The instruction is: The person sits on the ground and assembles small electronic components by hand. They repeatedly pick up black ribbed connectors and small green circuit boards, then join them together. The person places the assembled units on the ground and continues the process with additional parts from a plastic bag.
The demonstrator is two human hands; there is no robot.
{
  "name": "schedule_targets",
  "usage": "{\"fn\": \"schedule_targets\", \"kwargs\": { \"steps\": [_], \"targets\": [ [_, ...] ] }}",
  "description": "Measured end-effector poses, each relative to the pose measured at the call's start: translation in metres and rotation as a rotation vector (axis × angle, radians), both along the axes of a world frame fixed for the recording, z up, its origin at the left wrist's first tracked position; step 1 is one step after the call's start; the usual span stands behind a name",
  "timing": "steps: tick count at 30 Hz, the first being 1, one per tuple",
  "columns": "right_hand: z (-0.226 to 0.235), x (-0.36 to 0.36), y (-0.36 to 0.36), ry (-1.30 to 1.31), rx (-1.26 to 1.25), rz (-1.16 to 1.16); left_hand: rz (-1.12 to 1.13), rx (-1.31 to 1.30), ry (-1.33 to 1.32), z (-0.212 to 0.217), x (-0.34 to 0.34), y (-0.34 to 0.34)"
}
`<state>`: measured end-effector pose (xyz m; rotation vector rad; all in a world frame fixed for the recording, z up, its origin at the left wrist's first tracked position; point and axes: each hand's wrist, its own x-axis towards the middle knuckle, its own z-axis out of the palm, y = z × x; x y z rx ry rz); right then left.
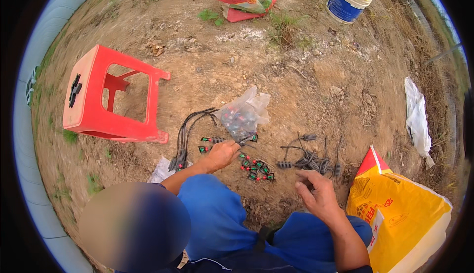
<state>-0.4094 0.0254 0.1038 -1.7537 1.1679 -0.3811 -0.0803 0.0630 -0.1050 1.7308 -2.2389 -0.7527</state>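
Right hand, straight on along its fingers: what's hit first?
Probably the leftmost grey ribbed cylinder in the cluster by the right hand; height is unclear, so it might pass above.

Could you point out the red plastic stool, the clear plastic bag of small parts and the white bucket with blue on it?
Red plastic stool (94, 106): head view, on its side panel.
Clear plastic bag (241, 117): head view, on its filled middle.
White bucket (342, 7): head view, on its wall's blue area.

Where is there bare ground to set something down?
Mostly bare soil: between stool and clear bag, beyond the tubes; between clear bag and white sheet, beyond the coils. Crowded: connectors by the left hand, coils by the right hand.
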Motion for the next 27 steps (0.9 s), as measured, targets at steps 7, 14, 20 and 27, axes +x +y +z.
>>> {"fn": "schedule_targets", "kwargs": {
  "steps": [7,14,20,27],
  "targets": [
    [0.004,-0.025,0.006,0.050,-0.051,0.013,0.216,0.030,-0.138,-0.006,-0.003,0.005],
    [0.008,-0.029,0.008,0.041,-0.072,0.037,0.004,0.014,-0.288,-0.026,0.008,0.005],
    [0.007,-0.032,0.008,0.037,-0.124,0.050,-0.001,0.070,-0.260,-0.044,0.023,0.003],
    [-0.017,-0.032,0.014,0.126,0.015,0.085,-0.047,0.035,-0.274,-0.022,0.011,0.003]
  ]
}}
